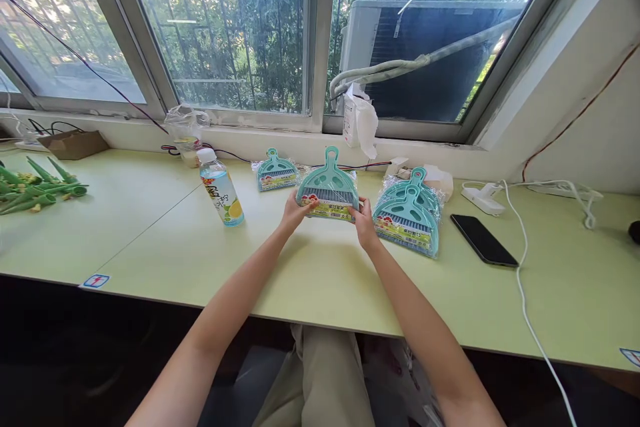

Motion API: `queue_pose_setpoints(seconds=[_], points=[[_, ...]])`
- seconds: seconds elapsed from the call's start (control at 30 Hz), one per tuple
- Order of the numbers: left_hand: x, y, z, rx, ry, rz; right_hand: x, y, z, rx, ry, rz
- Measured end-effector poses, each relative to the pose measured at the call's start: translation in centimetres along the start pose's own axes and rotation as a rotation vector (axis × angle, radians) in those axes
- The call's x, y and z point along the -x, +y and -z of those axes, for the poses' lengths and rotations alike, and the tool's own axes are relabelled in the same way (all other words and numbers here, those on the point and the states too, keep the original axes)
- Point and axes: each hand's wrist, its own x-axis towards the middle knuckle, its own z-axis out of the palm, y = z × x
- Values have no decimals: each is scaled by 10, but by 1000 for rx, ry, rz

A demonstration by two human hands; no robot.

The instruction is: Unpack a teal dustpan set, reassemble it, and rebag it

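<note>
Between my two hands is a teal dustpan and brush set point(329, 181) in clear wrap, with a yellow-green label along its lower part and its looped handle upward. My left hand point(295, 212) grips its left lower edge, thumb across the label. On the opposite side my right hand point(365, 221) closes on the lower right corner. A smaller wrapped dustpan set point(276, 172) lies behind to the left. To the right, wrapped dustpan sets point(407, 217) overlap in a pile close to my right hand.
A drink bottle point(220, 188) stands left of my hands, before a clear plastic cup or bag point(187, 130). Right of the pile lie a black phone point(484, 240) and a white cable point(523, 280). Green plant stems point(40, 190) are far left. A tissue pack point(359, 119) is by the window.
</note>
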Motion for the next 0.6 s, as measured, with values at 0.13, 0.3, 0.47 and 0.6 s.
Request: queue_pose_setpoints(seconds=[0.13, 0.3, 0.47, 0.6], points=[[2, -1, -2, -45, 32, 13, 2, 1, -3, 93, 42, 11], [5, -1, -7, -87, 48, -60, 6, 0, -6, 201, 92, 44], [8, 3, -10, -104, 57, -51, 4, 1, -4, 202, 111, 55], [7, 2, -8, -90, 65, -53, -3, 6, 0, 175, 77, 88]])
